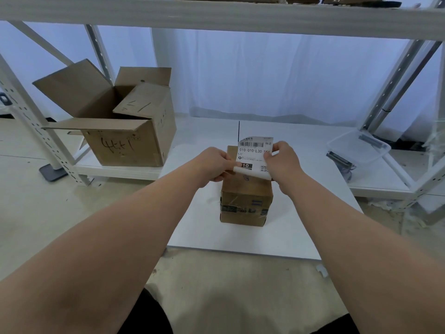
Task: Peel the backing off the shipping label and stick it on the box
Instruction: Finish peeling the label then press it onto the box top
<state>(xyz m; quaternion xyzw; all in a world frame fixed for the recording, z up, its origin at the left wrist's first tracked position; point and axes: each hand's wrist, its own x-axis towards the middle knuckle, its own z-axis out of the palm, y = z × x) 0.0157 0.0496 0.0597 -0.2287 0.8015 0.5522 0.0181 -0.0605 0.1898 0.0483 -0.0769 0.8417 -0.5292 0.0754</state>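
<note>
A small taped cardboard box (245, 203) stands on a white board (277, 235) on the floor. Above its top I hold a white shipping label (254, 153) upright, printed side toward me, with a barcode and "010-010-L30". My left hand (214, 166) pinches the label's lower left corner, where a white edge curls away from the sheet. My right hand (284, 162) grips the label's right edge with thumb and fingers. The label's lower edge hangs just over the box top; I cannot tell if it touches.
A large open cardboard box (127, 121) with handwriting sits on the low shelf at left. A clear plastic container (358, 147) with dark parts lies at right. White metal shelving posts (36, 124) flank the area, and a shelf runs overhead.
</note>
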